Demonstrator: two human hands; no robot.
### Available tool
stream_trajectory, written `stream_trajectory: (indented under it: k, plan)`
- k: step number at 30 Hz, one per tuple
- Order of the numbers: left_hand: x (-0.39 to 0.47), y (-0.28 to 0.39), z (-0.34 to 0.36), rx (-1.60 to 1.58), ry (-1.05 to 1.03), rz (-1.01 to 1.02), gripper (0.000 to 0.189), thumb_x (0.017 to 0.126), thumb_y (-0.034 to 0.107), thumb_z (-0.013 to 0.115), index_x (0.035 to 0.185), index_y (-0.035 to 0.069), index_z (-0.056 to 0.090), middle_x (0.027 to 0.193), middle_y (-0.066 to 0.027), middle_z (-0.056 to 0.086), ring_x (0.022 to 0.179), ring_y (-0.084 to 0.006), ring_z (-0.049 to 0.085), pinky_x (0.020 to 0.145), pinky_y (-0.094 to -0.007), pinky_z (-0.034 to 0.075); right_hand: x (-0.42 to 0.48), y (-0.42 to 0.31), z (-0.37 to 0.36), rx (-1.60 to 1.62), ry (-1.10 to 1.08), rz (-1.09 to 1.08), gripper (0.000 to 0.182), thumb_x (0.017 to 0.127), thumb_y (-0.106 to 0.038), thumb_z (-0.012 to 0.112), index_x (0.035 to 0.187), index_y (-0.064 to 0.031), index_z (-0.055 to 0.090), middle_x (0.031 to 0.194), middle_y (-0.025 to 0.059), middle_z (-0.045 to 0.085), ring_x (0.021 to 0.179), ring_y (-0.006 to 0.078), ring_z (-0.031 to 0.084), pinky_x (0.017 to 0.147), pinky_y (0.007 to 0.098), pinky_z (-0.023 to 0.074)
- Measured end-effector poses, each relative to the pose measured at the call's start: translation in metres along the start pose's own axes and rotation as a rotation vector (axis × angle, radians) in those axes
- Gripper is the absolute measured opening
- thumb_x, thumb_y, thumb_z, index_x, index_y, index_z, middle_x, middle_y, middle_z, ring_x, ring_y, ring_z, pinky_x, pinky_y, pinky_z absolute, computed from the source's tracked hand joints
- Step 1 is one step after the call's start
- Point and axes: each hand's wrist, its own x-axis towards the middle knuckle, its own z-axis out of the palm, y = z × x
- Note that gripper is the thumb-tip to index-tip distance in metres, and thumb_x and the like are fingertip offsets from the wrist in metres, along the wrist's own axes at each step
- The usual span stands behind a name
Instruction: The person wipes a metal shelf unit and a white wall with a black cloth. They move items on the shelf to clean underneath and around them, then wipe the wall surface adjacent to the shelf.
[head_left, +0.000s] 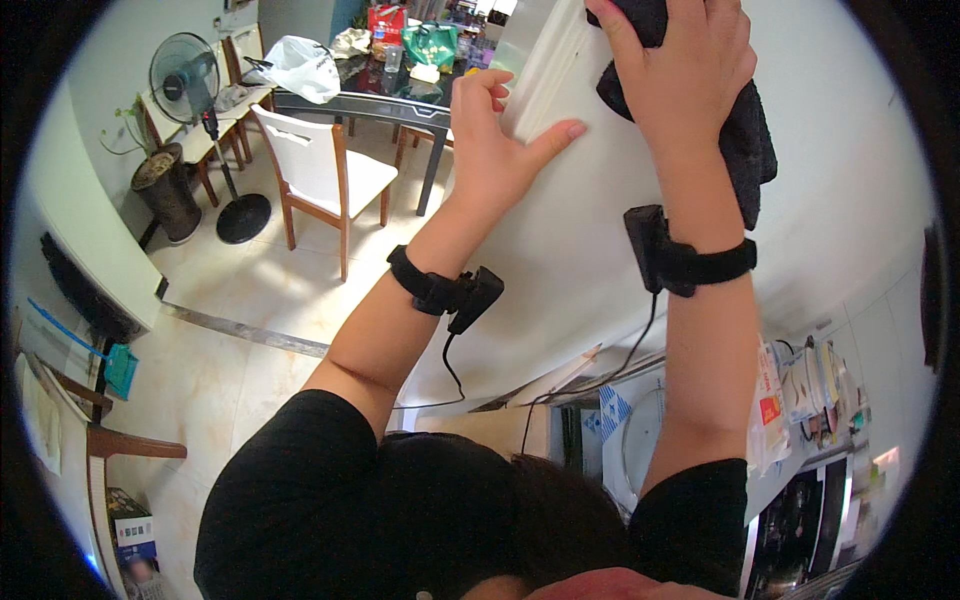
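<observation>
My right hand (686, 67) is raised at the top of the view, pressing a black cloth (750, 142) against a smooth white surface (600, 225). The cloth hangs down behind my wrist, and part of it shows left of my palm. My left hand (502, 142) is held up at the raised white edge (544, 71) of that surface, thumb spread from the curled fingers, with nothing in it. Whether its fingers touch the edge I cannot tell. Black straps with small cabled devices sit around both forearms.
A white-backed chair (304, 161) stands by a dark dining table (360, 105) holding bags and bottles. Left of it are a standing fan (184, 79) and a potted plant (169, 191). A teal dustpan (120, 369) is at far left; a cluttered counter (780, 469) lies at lower right.
</observation>
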Motion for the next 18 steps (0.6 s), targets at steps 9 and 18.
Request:
stream_trajectory:
  k: [9, 18]
  plan:
    - [-0.001, -0.011, 0.002, -0.068, -0.026, 0.025, 0.077, 0.054, 0.035, 0.089, 0.108, 0.001, 0.045, 0.098, -0.0114, 0.047, 0.088, -0.0251, 0.049, 0.076, -0.0367, 0.044, -0.049, -0.026, 0.01, -0.088, 0.051, 0.137, 0.064, 0.075, -0.024, 0.073, 0.133, -0.0104, 0.048, 0.126, 0.0176, 0.047, 0.112, 0.0372, 0.047, 0.093, 0.0489, 0.0348]
    - [-0.011, -0.013, 0.003, -0.082, -0.036, -0.033, 0.065, 0.057, 0.032, 0.088, 0.1, 0.003, 0.049, 0.095, -0.01, 0.047, 0.088, -0.0245, 0.047, 0.075, -0.0353, 0.041, -0.041, 0.0, 0.012, -0.129, 0.062, 0.051, 0.062, 0.073, -0.041, 0.073, 0.128, -0.0169, 0.055, 0.12, 0.0147, 0.053, 0.109, 0.034, 0.05, 0.09, 0.0463, 0.0395]
